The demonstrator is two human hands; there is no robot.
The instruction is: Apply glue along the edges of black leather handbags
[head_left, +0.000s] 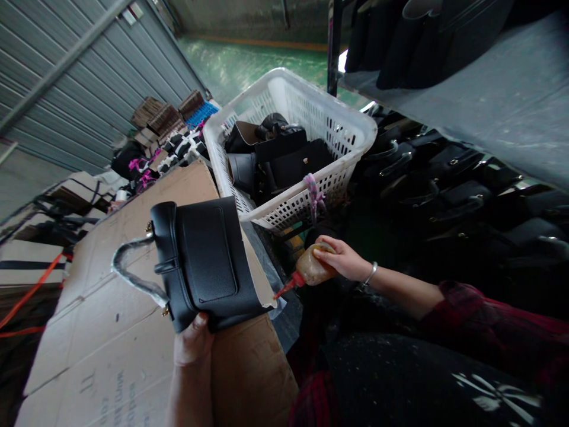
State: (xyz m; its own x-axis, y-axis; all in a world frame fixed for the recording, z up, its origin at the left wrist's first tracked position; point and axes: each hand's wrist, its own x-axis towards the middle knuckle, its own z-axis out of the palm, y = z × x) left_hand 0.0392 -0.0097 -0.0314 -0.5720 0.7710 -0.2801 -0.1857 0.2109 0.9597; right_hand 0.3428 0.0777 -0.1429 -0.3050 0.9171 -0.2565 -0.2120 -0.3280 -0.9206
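A black handbag (207,255) lies tilted over the cardboard-covered table, its wrapped handle (133,255) pointing left and its pale bottom edge facing right. My left hand (194,341) grips the bag from the near side, the thumb on top and the other fingers hidden beneath. In my right hand (342,258) is a squeeze bottle (315,265) of yellowish content with a red nozzle. The nozzle tip points left and meets the near right corner of the bag's pale edge; whether it touches I cannot tell.
Beyond the bag stands a white plastic basket (355,127) with several black bags inside. Cardboard (89,332) covers the table. Many black bags (462,196) fill the right side under a grey shelf (498,101). More bags and stacked pieces lie at the far left.
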